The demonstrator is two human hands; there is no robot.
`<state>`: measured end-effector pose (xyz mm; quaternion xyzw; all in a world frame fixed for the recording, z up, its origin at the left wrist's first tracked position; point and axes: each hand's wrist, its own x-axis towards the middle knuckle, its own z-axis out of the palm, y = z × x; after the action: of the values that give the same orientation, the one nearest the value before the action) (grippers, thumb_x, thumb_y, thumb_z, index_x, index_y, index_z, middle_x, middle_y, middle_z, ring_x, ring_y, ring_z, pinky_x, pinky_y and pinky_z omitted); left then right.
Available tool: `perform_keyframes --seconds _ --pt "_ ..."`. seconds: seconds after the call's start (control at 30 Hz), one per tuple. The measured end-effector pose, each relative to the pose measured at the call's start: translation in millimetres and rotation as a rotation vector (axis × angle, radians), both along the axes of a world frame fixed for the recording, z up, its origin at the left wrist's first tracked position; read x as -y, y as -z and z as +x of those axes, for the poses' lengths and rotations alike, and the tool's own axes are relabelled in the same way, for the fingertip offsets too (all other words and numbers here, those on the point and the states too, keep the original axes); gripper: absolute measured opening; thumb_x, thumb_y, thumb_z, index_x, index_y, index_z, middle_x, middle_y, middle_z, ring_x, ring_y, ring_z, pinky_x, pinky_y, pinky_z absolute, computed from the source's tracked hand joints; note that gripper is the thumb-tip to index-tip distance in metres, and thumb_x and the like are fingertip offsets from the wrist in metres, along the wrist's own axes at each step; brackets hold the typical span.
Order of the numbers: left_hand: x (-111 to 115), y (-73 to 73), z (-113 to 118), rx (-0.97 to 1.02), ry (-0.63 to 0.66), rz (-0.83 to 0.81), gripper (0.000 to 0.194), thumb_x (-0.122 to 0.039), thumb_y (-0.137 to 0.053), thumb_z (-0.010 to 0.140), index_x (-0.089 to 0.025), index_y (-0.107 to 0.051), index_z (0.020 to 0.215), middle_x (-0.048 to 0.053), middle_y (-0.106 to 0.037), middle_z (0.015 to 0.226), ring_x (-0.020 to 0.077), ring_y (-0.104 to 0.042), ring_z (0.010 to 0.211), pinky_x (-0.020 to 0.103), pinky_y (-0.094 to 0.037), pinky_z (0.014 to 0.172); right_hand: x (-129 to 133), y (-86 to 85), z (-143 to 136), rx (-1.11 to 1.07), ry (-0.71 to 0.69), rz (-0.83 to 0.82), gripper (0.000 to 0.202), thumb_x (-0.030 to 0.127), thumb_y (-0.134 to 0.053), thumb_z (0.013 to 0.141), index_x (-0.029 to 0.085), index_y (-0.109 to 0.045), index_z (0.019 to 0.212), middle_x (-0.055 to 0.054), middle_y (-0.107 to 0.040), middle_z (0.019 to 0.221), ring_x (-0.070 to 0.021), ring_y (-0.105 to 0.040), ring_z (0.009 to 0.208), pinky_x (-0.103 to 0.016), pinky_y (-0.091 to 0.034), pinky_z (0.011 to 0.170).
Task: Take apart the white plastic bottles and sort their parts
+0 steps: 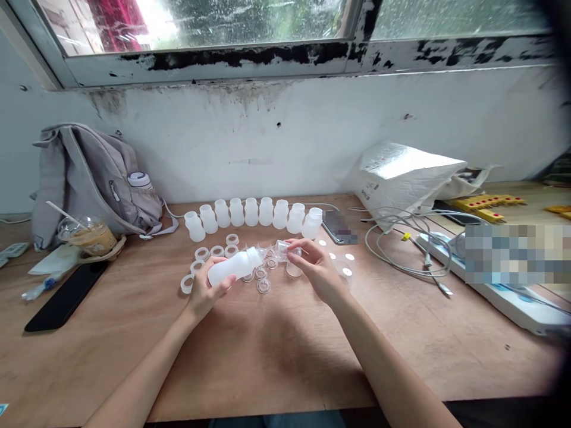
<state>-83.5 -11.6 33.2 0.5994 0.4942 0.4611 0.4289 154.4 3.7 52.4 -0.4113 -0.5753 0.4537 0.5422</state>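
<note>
My left hand [209,288] is wrapped round a frosted white baby bottle [232,267], tilted with its collared top toward the right. A clear tip, perhaps a nipple, seems to show past the collar. In my right hand [316,267] a small clear plastic cap [281,250] is pinched by the fingertips, just right of the bottle's top. Several white collar rings [202,254] lie left of the bottle. Beneath the hands sit several clear nipples [263,286]. Small white discs [347,271] and a clear cup-like piece [294,268] are by my right hand.
A curved row of frosted bottles [251,212] stands behind the hands. To the right are a phone [339,229], tangled cables [401,255], a power strip [504,303] and a white bag [401,178]. Leftward are a dark phone [66,297], a drink cup [91,238] and a backpack [89,178].
</note>
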Motion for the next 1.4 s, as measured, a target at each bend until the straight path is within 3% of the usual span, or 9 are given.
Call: perform_keyframes --seconds 0.2,0.63,0.83,0.97,1.1,1.2,1.4 --pt "-2 1.1 -2 0.036 0.041 -0.041 0.035 -0.041 -0.06 0.067 -0.017 -0.048 0.09 -0.002 -0.053 0.066 0.0089 -0.049 0.05 0.02 -0.041 0.043 1 0.1 -3 -0.024 -0.075 -0.026 0.024 0.033 -0.064 0.071 0.022 -0.056 0.091 -0.004 -0.058 0.105 -0.0182 -0.054 0.096 -0.03 -0.045 0.079" --pt "-5 4.8 -6 0.155 0.17 -0.131 0.027 -0.04 -0.05 0.073 -0.013 -0.051 0.08 -0.003 -0.049 0.049 0.0077 -0.043 0.039 0.019 -0.032 0.039 4 -0.9 -9 -0.031 -0.269 -0.069 0.037 0.027 -0.068 0.069 0.025 -0.059 0.104 -0.005 -0.056 0.112 -0.0202 -0.05 0.106 -0.033 -0.045 0.085" --pt "-5 5.3 -6 0.177 0.173 -0.134 0.026 -0.04 -0.052 0.072 -0.014 -0.049 0.078 -0.003 -0.05 0.051 0.0075 -0.043 0.04 0.018 -0.031 0.039 4 2.8 -12 -0.05 -0.357 -0.166 0.034 0.029 -0.066 0.07 0.024 -0.059 0.103 -0.004 -0.058 0.102 -0.018 -0.056 0.087 -0.034 -0.051 0.072" --pt "-5 7.1 -6 0.173 0.181 -0.133 0.024 -0.038 -0.051 0.074 -0.015 -0.049 0.078 -0.003 -0.05 0.05 0.0077 -0.043 0.04 0.018 -0.031 0.04 4 3.6 -15 -0.076 -0.309 -0.137 0.026 0.032 -0.06 0.076 0.023 -0.061 0.1 -0.004 -0.059 0.099 -0.0176 -0.056 0.087 -0.034 -0.05 0.074" --pt "-5 6.8 -6 0.165 0.187 -0.171 0.025 -0.039 -0.049 0.076 -0.015 -0.049 0.075 -0.003 -0.05 0.05 0.007 -0.042 0.038 0.018 -0.03 0.039 4 4.1 -13 -0.052 -0.251 -0.089 0.018 0.027 -0.064 0.072 0.022 -0.064 0.09 -0.003 -0.06 0.096 -0.0176 -0.053 0.093 -0.03 -0.045 0.077" --pt "-5 4.6 -5 0.167 0.184 -0.247 0.027 -0.041 -0.048 0.076 -0.014 -0.048 0.072 -0.001 -0.054 0.056 0.006 -0.041 0.037 0.017 -0.027 0.036 4 5.3 -12 -0.091 -0.281 -0.073 0.021 0.022 -0.067 0.069 0.023 -0.063 0.089 -0.004 -0.057 0.105 -0.0189 -0.05 0.1 -0.029 -0.043 0.077" --pt "-5 1.5 -3 0.24 0.164 -0.347 0.031 -0.042 -0.046 0.076 -0.013 -0.054 0.079 0.0 -0.055 0.057 0.0049 -0.038 0.035 0.017 -0.024 0.034 4 8.5 -15 -0.157 -0.317 -0.031 0.026 0.016 -0.068 0.067 0.024 -0.062 0.091 -0.003 -0.056 0.104 -0.0177 -0.05 0.097 -0.029 -0.043 0.075"
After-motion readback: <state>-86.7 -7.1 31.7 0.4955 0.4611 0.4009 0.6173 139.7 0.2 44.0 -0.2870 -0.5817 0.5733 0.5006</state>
